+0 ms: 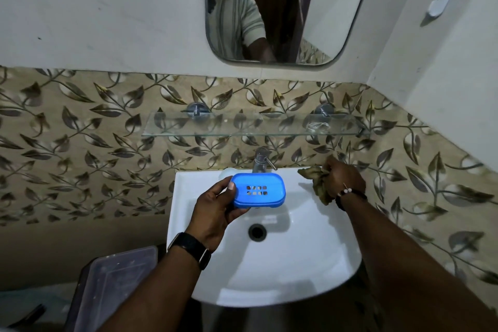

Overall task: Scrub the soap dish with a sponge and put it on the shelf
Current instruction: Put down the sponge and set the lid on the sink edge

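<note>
Holding: left hand (215, 209) grips the soap dish (258, 191) by its left end, over the sink (296, 264).
Soap dish: blue plastic, rounded, two rows of drain slots.
Right hand (343, 178): clutches a crumpled olive sponge (318, 182) at the sink's back rim.

Dim, even indoor light; soft shadows fall in the white ceramic sink (296, 272); wide-angle distortion bends the edges, bottom corners murky.

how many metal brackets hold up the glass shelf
2: left bracket at the back of the glass shelf toward its left end, right bracket toward its right end, both on the tiled wall; none seems hidden.
</note>
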